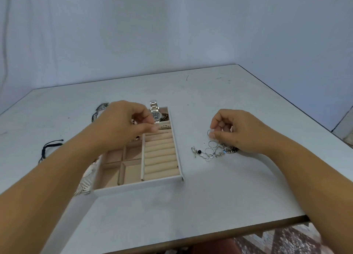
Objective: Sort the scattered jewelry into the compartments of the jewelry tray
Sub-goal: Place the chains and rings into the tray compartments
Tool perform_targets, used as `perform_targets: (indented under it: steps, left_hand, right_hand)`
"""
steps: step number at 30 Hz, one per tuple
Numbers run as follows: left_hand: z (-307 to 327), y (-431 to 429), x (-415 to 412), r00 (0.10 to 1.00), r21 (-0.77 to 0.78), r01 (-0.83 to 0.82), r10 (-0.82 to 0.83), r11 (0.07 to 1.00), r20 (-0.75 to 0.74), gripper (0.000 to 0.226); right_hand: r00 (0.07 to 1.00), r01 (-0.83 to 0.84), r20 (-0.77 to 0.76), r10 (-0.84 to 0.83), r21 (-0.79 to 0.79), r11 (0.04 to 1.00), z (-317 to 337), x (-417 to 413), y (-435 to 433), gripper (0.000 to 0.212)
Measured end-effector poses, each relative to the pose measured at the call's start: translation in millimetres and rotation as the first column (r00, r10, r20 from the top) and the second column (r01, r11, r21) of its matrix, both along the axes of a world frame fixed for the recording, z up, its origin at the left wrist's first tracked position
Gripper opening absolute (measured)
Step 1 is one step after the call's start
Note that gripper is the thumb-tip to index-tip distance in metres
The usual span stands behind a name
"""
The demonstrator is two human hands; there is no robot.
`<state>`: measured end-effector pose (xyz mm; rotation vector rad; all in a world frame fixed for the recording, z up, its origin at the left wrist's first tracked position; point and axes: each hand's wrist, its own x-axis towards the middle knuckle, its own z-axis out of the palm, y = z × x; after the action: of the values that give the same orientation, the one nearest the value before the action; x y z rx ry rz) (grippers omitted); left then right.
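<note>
A white jewelry tray (137, 187) with beige lining lies at the table's middle. A silver watch (155, 112) rests in its far compartment, partly over the rim; a small gold piece (165, 127) lies just in front of it. My left hand (126, 123) hovers over the tray's far part, thumb and fingers pinched together; whether they hold anything is too small to tell. My right hand (235, 131) pinches a thin silver ring (210, 133) above a pile of silver rings and chains (214, 151) right of the tray.
A black cord bracelet (50, 145) lies at the left. A beaded piece (99, 110) sits behind my left hand. Pale shell-like jewelry (85, 185) lies against the tray's left wall. The table's front edge (238, 225) is near my body; its right edge slants away.
</note>
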<state>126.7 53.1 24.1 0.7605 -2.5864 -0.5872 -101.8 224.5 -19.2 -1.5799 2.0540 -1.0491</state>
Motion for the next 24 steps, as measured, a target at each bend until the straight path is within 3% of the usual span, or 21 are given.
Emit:
perform_targets:
  steps: [5,11,19,24]
  left_hand:
    - [-18,-6,16,0.999,0.027,-0.038,0.038,0.999,-0.015,0.005]
    - [-35,-6,21,0.997,-0.189,0.055,-0.065,0.98,-0.046,0.015]
    - [-37,-9,24,0.993,-0.28,0.11,-0.119,0.954,-0.015,0.022]
    - [-30,-2,22,0.995,-0.483,0.094,-0.062,0.87,0.082,0.023]
  right_hand:
    - [0.996,-0.029,-0.082,0.019,-0.122,0.992,10,23,-14,0.007]
    - [0.956,-0.154,-0.263,0.129,-0.076,0.985,27,47,-36,0.005]
    - [0.961,-0.15,-0.255,0.105,-0.165,0.975,10,67,-58,0.005]
    - [0.965,-0.139,-0.248,0.09,-0.19,0.972,0,69,-59,0.003]
